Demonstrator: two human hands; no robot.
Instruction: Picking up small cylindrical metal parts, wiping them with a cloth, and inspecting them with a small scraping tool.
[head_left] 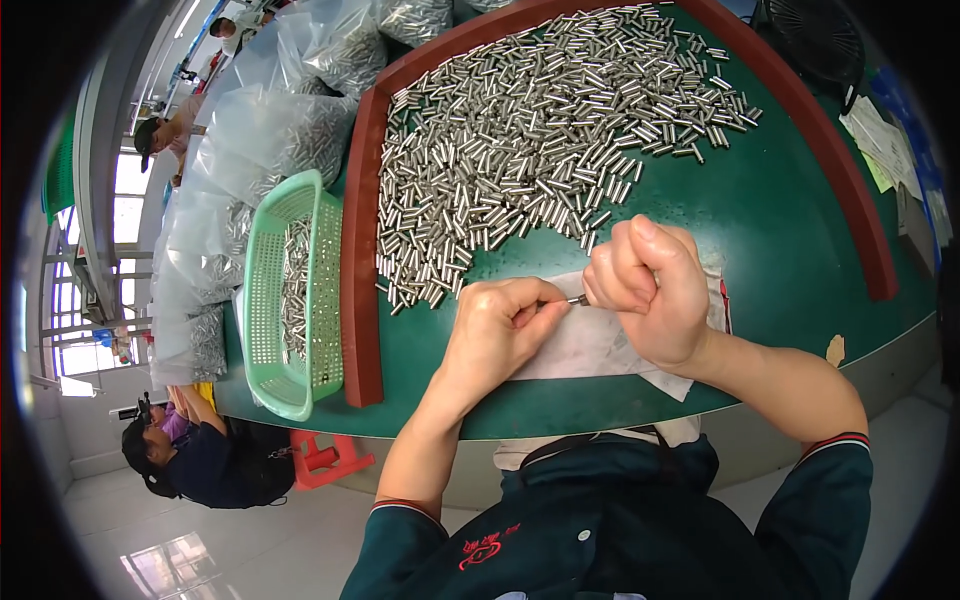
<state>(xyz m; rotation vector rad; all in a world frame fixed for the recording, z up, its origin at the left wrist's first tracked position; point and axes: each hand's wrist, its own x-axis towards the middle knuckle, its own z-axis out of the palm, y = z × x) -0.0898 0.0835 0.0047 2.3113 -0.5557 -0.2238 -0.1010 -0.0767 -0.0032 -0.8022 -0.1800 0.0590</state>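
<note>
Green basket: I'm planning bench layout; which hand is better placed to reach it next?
Likely the left hand: it's nearer the green basket, which stands leftward beyond the reddish-brown rail; the right hand is farther.

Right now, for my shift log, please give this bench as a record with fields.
Left hand: pinching a metal piece
Right hand: closed at the piece's other end
Cloth: pale, on the green bench
Pins: loose pile ahead of the hands
Rail: red-brown, left of the pile
Basket: light green, left of the rail, holding more pins
Bags: clear, filled
</note>
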